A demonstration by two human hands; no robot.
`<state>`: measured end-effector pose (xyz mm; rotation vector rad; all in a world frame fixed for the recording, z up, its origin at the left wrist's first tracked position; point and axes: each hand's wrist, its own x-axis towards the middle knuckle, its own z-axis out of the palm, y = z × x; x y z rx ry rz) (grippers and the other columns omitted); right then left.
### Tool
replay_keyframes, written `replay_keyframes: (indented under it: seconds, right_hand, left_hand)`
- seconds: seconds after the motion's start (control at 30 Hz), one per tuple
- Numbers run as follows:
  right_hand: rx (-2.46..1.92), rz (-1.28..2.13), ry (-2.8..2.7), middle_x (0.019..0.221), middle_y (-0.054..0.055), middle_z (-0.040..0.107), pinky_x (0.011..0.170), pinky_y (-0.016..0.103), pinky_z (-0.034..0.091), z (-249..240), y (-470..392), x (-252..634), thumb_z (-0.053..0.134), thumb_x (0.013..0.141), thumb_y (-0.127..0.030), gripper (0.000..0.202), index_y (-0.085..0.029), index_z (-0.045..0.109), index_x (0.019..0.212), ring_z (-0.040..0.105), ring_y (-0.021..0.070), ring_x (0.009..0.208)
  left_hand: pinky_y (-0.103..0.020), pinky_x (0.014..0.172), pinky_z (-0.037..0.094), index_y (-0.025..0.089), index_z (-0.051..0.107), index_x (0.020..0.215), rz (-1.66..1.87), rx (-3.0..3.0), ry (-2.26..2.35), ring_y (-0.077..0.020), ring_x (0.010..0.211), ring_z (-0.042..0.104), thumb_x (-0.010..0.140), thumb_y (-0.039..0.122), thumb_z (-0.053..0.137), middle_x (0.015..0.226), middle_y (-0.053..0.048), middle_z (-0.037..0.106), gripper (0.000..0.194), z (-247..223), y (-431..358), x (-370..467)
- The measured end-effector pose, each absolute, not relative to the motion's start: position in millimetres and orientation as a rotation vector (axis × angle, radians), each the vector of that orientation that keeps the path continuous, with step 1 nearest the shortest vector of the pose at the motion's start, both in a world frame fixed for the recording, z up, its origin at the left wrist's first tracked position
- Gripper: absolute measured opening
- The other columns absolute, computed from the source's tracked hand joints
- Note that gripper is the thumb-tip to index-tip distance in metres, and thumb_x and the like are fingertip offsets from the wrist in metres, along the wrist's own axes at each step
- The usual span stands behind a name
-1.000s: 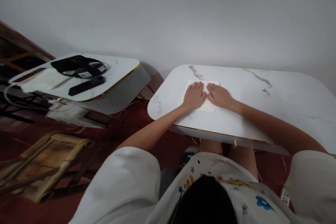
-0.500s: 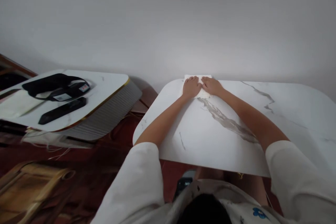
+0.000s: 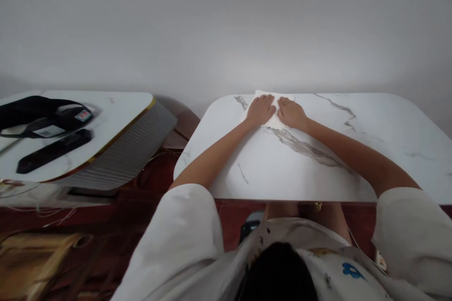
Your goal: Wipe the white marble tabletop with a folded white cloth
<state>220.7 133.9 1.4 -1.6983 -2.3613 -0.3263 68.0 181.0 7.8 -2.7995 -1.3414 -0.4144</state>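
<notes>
A white cloth or paper sheet lies flat near the far edge of the white marble-patterned table. My left hand rests palm down on its left part, fingers stretched forward. On its right part lies my right hand, also flat, with the fingers pointing inward to the left. A narrow strip of the sheet shows between the two hands. One corner sticks out past the left fingertips, at the table's back edge. Much of the sheet is hidden under the hands.
A pale wall stands right behind the table. On the left, a second marble-patterned table holds a black strap and a dark flat bar. A bamboo chair stands lower left on the red floor.
The sheet has turned a little under my hands, and its corner now points up at the back. My hands are slightly farther apart. The camera view has swung to the right.
</notes>
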Motion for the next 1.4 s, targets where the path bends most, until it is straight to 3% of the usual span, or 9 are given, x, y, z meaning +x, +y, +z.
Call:
replay_keyframes:
  seconds: [0.37,0.67,0.93,1.4]
  right_hand:
    - [-1.472,-0.31,-2.535,0.138,0.031,0.05,0.106,0.049,0.037,3.1,11.9,161.4,0.025,0.096,-0.026,0.057,0.011,0.044,0.134,0.046,0.0363,0.13]
    - [-1.371,-0.154,-2.557,0.148,0.022,0.045,0.113,0.046,0.034,4.1,-56.8,190.2,0.028,0.095,-0.028,0.057,0.002,0.046,0.139,0.04,0.0299,0.139]
    - [-1.527,-0.218,-2.519,0.146,0.017,0.048,0.112,0.042,0.038,5.1,-23.7,248.3,0.03,0.094,-0.025,0.055,-0.001,0.048,0.14,0.044,0.0265,0.137]
    - [-1.599,-0.204,-2.43,0.148,0.014,0.047,0.113,0.036,0.035,6.6,148.2,260.1,0.029,0.093,-0.021,0.053,-0.005,0.048,0.14,0.041,0.0215,0.139]
  left_hand:
    - [-0.041,0.119,0.023,0.012,0.039,0.147,-0.287,-2.681,-1.578,-0.0244,0.145,0.031,0.096,0.03,0.025,0.155,-0.008,0.038,0.056,13.2,31.5,2.6]
    - [-0.046,0.119,0.023,0.008,0.037,0.147,-0.216,-2.615,-1.679,-0.03,0.146,0.028,0.095,0.033,0.028,0.156,-0.014,0.036,0.059,16.0,-50.8,27.6]
    - [-0.046,0.119,0.022,0.007,0.037,0.147,-0.295,-2.739,-1.578,-0.0305,0.146,0.028,0.095,0.033,0.029,0.155,-0.015,0.036,0.058,13.1,-6.7,83.7]
    - [-0.04,0.111,0.031,0.012,0.055,0.126,-0.492,-2.629,-1.531,-0.0269,0.129,0.046,0.093,0.026,0.033,0.136,-0.013,0.057,0.042,12.3,163.0,105.0]
